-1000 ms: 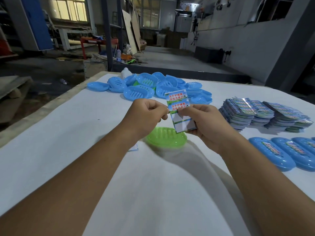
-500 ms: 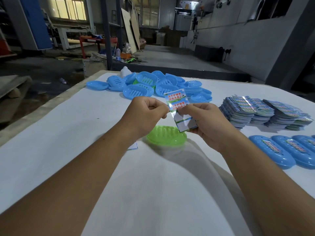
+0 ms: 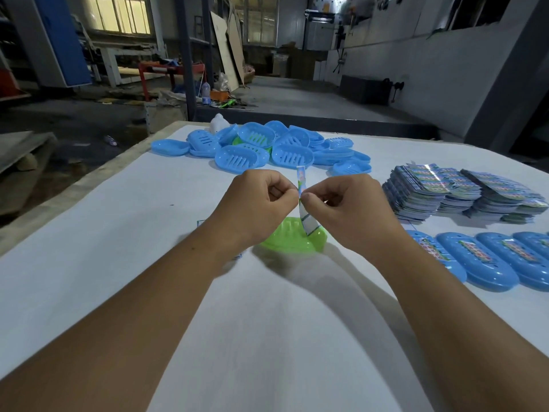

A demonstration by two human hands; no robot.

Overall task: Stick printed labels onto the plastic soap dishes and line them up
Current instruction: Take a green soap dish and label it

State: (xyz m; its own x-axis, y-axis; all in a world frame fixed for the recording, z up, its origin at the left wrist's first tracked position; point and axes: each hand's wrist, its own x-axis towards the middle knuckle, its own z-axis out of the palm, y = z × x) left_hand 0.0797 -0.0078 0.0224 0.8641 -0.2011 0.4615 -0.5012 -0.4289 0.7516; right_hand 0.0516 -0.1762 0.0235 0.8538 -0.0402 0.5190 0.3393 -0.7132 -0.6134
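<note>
Label (image 3: pixel 303 200) edge-on, pinched btwn L hand (image 3: pixel 261 203) & R hand (image 3: pixel 350 212) grips, above green dish (image 3: pixel 292 240).

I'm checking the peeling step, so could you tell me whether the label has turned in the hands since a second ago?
Yes. The label has turned edge-on to the camera and stands nearly upright above the green dish, pinched between the left hand and the right hand.

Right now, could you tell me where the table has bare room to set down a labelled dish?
Free: the white table left of the left hand, and the near stretch between the forearms. Crowded: the blue dish pile at the far edge, and the label stacks and labelled blue row on the right.
</note>
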